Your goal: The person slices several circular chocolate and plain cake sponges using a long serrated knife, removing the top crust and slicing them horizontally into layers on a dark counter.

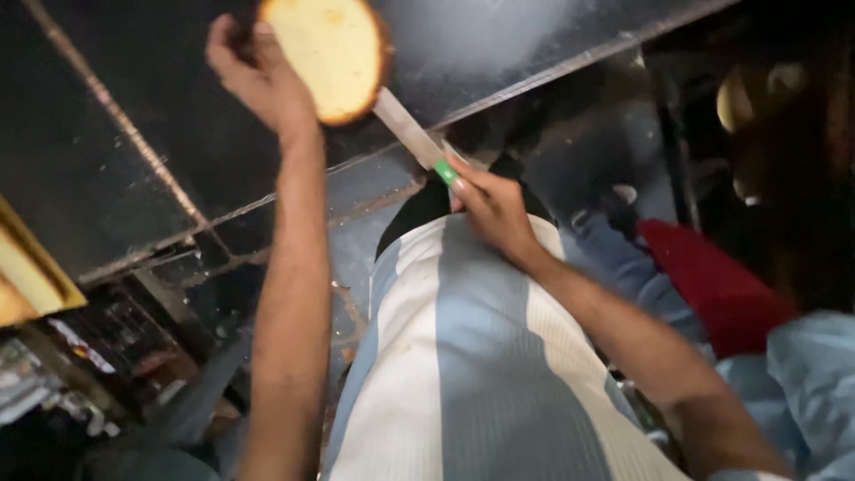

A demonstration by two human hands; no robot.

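A round pale sponge cake (328,55) with a browned edge lies on a black counter (499,44). My left hand (258,76) rests against the cake's left side, fingers curled on its rim. My right hand (488,203) grips the green handle of a long knife (411,134). The blade points up and left, and its tip disappears under or into the cake's lower right edge.
The counter's metal front edge (374,156) runs diagonally across the view. My striped light-blue and white shirt (472,356) fills the lower middle. A red cloth (712,281) and another person's light-blue sleeve (802,374) are at the right. Cluttered shelves (80,356) sit lower left.
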